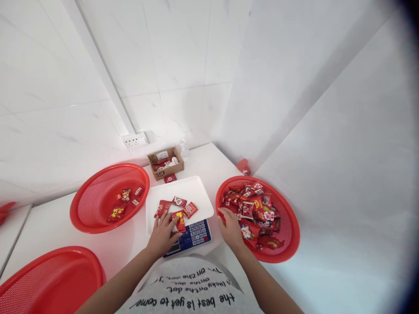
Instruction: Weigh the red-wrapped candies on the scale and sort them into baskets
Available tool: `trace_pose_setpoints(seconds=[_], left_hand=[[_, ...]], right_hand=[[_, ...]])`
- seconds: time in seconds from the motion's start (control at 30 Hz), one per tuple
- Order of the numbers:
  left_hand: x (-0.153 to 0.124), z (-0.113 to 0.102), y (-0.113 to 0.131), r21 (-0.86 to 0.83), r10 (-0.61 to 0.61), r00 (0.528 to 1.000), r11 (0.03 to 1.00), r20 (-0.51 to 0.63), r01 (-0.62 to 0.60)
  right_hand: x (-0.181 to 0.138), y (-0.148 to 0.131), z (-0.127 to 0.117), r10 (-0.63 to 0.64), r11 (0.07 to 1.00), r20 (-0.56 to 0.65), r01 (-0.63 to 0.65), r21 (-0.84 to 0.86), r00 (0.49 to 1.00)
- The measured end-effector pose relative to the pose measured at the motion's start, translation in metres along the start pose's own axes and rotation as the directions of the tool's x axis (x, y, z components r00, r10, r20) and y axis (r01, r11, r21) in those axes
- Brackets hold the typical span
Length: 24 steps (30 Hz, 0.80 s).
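Printed shirt (193, 288): filling the bottom centre of the frame, showing black lettering upside down.
Lower-left basket (65, 279): jutting in at the bottom left corner, red and mesh-sided, running out of the frame.
Left hand (161, 235): reaching up from the bottom, left of centre; spreading fingers and thumb well apart, touching a gold-printed packet (181, 223) near the front edge of a white tray (183, 187); leaving any firm grip impossible to tell.
Right hand (231, 230): lying right of centre in the lower half, at the left rim of a heaped basket (293, 235); curling fingers loosely, partly hiding them; leaving any hold on a packet impossible to tell.
Blue keypad (198, 234): peeking out below the tray, just above the shirt.
Tray packets (190, 209): lying at lower centre, three red ones grouping around the gold-printed one.
Heap of packets (247, 209): piling up inside the heaped basket, lower right of centre, mixing red, white and gold prints.
Mid-left basket (94, 196): standing left of the tray, holding a few red packets (117, 213) towards its right side.
Cardboard box (175, 169): sitting beyond the tray, at centre left, containing red and white wrappers; just before it, a single packet (170, 178) lying flat.
Wall socket (135, 140): showing above the box, to its left.
Tiled wall (183, 56): spanning the upper left and top centre.
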<state>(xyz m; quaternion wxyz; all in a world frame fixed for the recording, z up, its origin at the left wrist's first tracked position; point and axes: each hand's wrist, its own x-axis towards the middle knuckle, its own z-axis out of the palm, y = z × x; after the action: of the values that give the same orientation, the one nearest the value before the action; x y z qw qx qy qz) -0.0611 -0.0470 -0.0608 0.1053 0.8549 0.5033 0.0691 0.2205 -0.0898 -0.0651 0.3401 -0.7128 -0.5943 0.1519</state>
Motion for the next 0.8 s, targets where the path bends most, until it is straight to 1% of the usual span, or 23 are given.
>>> trace_pose_setpoints(seconds=[0.07,0.13,0.17,0.23,0.4,0.67,0.8], left_hand=[[0.000,-0.001,0.001,-0.014,-0.003,1.000,1.000,0.001,0.003],[0.000,-0.003,0.002,-0.026,-0.008,1.000,1.000,0.013,0.009],[0.000,-0.004,0.003,-0.030,-0.012,1.000,0.999,0.020,0.012],[0.001,-0.006,0.005,-0.036,-0.018,0.999,0.999,0.032,0.019],[0.001,-0.009,0.007,-0.052,-0.037,0.998,0.998,0.053,0.040],[0.003,-0.012,0.010,-0.050,-0.061,0.994,0.997,0.094,0.066],[0.004,-0.012,0.010,-0.057,-0.061,0.994,0.996,0.088,0.066]], right_hand=[[-0.004,0.010,-0.005,0.100,0.995,0.082,-0.098,-0.033,0.992],[-0.007,0.013,-0.009,0.197,0.980,0.203,-0.190,-0.057,0.959],[-0.008,0.013,-0.010,0.231,0.973,0.251,-0.221,-0.069,0.940],[-0.009,0.010,-0.011,0.259,0.966,0.301,-0.243,-0.088,0.918],[-0.008,0.005,-0.013,0.245,0.970,0.293,-0.232,-0.078,0.924],[-0.007,0.003,-0.014,0.271,0.962,0.297,-0.263,-0.070,0.916],[-0.007,0.004,-0.013,0.273,0.962,0.286,-0.266,-0.064,0.919]])
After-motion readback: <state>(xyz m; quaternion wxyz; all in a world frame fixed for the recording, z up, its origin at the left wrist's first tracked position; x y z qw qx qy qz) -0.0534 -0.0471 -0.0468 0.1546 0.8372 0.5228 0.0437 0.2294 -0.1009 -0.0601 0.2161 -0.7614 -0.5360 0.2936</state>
